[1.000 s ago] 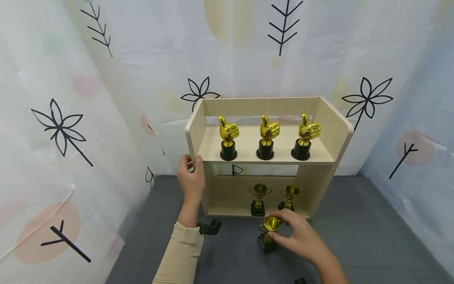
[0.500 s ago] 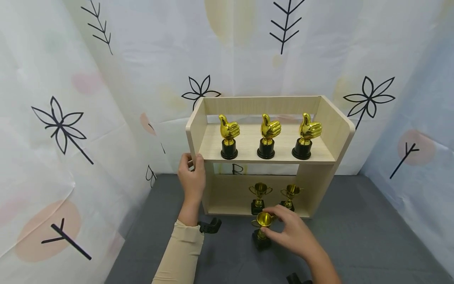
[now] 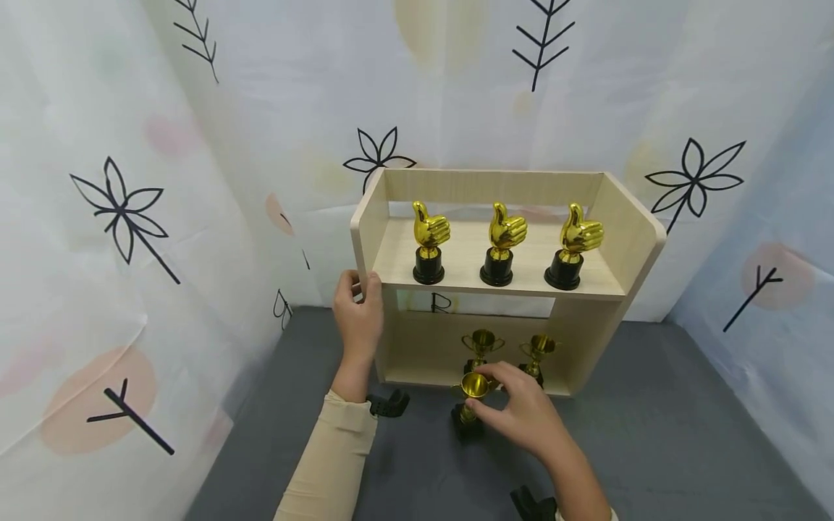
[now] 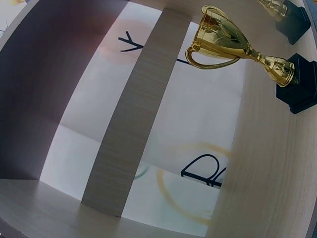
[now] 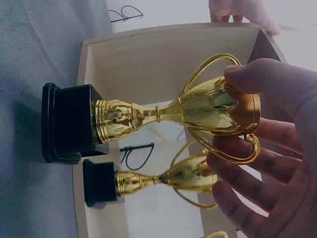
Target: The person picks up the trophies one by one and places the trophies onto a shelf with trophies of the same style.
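Note:
My right hand (image 3: 521,412) pinches a gold trophy cup (image 5: 218,106) by its bowl, thumb on one side and fingers on the other. The cup is held in front of the wooden shelf (image 3: 502,289), its black base a little tilted. My left hand (image 3: 360,318) grips the front edge of the shelf's left side panel. Two more trophy cups stand on the lower level: one cup (image 3: 482,341) behind the held one, another cup (image 3: 541,347) to its right. The left wrist view shows the lower level with a standing cup (image 4: 223,42); my left hand is out of that view.
Three gold thumbs-up trophies stand in a row on the upper level: left trophy (image 3: 430,231), middle trophy (image 3: 504,231), right trophy (image 3: 576,235). A grey tabletop (image 3: 677,427) lies beneath the shelf. Patterned white cloth (image 3: 260,108) hangs behind and at the sides.
My right hand has carried the trophy cup left and closer to the shelf. My left hand keeps its grip on the side panel. The head view has shifted slightly.

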The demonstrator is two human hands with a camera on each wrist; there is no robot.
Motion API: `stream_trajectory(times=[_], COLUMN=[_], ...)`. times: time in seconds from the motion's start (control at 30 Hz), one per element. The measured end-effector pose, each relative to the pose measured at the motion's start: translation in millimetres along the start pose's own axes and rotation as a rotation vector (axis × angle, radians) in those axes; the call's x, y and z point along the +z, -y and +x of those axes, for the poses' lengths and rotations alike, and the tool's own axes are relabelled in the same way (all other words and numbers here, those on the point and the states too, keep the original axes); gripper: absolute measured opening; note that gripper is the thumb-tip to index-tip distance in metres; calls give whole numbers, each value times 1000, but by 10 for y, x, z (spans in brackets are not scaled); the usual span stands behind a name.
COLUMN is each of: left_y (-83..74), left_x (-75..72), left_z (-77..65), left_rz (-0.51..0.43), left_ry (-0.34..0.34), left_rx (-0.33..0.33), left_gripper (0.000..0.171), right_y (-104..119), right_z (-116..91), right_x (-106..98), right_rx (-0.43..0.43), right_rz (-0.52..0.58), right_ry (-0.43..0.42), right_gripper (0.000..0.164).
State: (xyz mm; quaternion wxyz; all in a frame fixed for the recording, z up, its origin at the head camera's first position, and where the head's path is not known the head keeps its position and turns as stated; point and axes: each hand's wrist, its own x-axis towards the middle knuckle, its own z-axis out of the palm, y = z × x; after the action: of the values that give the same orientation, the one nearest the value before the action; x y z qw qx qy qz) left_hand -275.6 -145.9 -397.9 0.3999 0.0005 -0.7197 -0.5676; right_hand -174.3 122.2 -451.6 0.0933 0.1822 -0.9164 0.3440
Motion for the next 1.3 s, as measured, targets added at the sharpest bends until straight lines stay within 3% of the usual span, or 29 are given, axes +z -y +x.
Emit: stream_trajectory(times=[0.3,0.63,0.83,1.07,1.3], left_y=[-24,17,16,1,14], left_x=[47,53,55,10,4], left_z=[81,-6,-7,51,49], left_rz=[-29,9,3,-39,-30], left_ry=[-3,8,14,-8,5], left_rx=[20,0,-2,16,9], left_gripper=[29,32,36,36,37], right_y=[120,219,254,303,312], right_z=[179,256,359,518,559], right_x=[-7,47,67,113,152], right_rx=[-71,-49,-60,-119,-105], right_rz=[-29,-12,-34,23,21], right_ry=[-12,18,30,71,71], right_gripper=[50,43,41,41,41])
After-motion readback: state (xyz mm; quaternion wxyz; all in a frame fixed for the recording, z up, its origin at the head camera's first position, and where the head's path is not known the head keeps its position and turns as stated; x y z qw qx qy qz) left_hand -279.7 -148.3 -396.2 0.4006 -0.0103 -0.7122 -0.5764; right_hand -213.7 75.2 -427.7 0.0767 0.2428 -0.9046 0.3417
